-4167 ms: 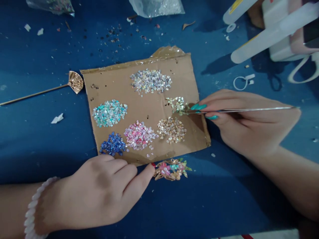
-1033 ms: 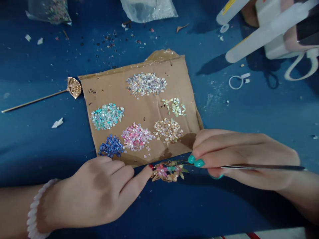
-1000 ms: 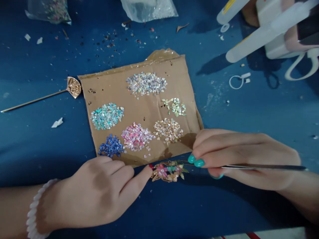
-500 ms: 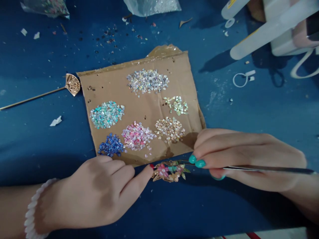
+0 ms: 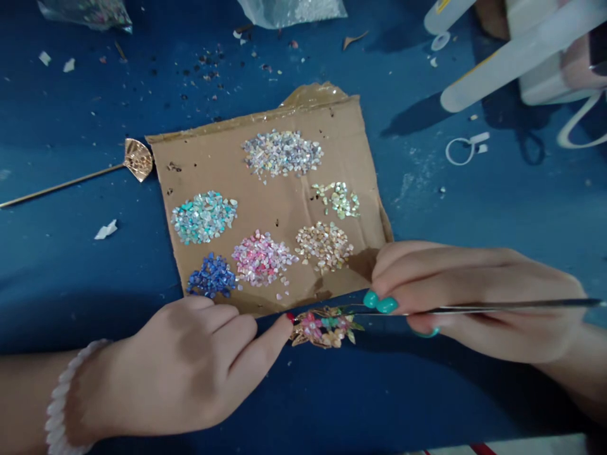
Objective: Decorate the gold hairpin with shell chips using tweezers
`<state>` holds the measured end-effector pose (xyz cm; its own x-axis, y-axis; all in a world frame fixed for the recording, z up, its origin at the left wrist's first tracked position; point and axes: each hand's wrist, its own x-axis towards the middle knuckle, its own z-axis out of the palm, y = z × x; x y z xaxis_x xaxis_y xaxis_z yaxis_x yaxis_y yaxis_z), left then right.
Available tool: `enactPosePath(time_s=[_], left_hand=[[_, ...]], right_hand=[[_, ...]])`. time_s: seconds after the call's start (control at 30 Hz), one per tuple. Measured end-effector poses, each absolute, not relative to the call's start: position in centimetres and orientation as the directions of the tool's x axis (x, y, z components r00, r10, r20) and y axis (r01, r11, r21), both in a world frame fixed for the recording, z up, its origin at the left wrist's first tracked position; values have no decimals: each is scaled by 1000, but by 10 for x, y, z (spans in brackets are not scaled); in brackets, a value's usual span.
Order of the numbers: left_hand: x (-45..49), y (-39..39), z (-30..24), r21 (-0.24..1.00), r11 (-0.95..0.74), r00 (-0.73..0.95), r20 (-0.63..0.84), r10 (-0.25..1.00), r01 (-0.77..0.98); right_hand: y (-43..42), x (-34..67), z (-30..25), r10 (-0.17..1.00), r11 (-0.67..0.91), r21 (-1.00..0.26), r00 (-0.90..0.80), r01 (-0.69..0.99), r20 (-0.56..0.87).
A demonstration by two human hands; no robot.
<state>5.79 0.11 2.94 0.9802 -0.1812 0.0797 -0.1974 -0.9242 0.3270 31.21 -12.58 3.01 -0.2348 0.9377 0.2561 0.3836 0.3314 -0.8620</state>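
Note:
My left hand [image 5: 190, 370] rests on the blue table, fingers curled, its forefinger tip pressing the left end of a small gold flower ornament [image 5: 323, 326] set with coloured chips. My right hand [image 5: 469, 303] pinches thin metal tweezers [image 5: 497, 308]; their tips reach the ornament's top right edge. Just behind lies a cardboard sheet [image 5: 222, 167] with separate piles of shell chips: silver [image 5: 282, 152], teal [image 5: 203, 217], pale green [image 5: 339, 200], pink [image 5: 262, 258], beige [image 5: 324, 244] and dark blue [image 5: 212, 277].
A gold fan-headed hair stick [image 5: 76, 180] lies left of the cardboard. Two plastic bags of chips [image 5: 294, 11] sit at the far edge. White glue bottles [image 5: 502, 66] and a small white ring [image 5: 459, 151] are at the upper right. Loose chips and scraps litter the blue table [image 5: 71, 272].
4.2 s ago my right hand held the tweezers at the pale green pile; it has come down to the ornament. Over the last second, the tweezers rose slightly. My left hand stayed put.

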Motion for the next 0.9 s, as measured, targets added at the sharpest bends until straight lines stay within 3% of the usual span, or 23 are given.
enactPosePath(time_s=[0.2, 0.9], left_hand=[[56, 1, 31, 322, -927, 981, 74, -180, -194], [58, 3, 32, 360, -909, 977, 53, -206, -211]], right_hand=[[-127, 313, 25, 961, 256, -898, -194, 359, 196], [-126, 310, 26, 969, 224, -900, -181, 375, 166]])
